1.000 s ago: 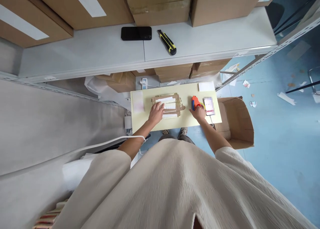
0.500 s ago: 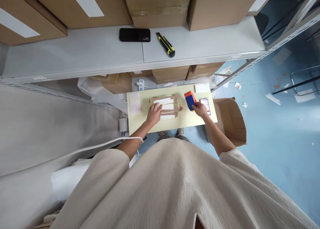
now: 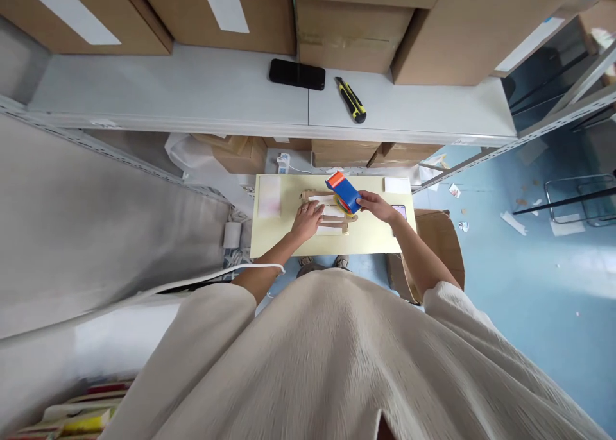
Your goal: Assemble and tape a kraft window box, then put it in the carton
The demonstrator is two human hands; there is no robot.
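A taped cardboard package (image 3: 332, 224) with white strips lies on the pale yellow table (image 3: 283, 238). My left hand (image 3: 308, 219) rests flat on the package's left part, fingers stretched out. In my right hand (image 3: 378, 206) is a blue and orange tape dispenser (image 3: 345, 191), gripped at its near end and held over the package's right side. A roll of yellowish tape shows at its lower edge. Whether the dispenser touches the package, I cannot tell.
A phone (image 3: 399, 213) lies right of my right hand, partly covered by it. An open carton (image 3: 440, 235) stands beside the table. The shelf (image 3: 192, 87) ahead carries a black phone (image 3: 297, 74), a utility knife (image 3: 351, 100) and large boxes (image 3: 356, 33). A white cable (image 3: 202, 276) crosses my left arm.
My right hand has brought the tape dispenser leftward from beside the package to above its right side. My left hand stays on the package. The whole view has shifted slightly.
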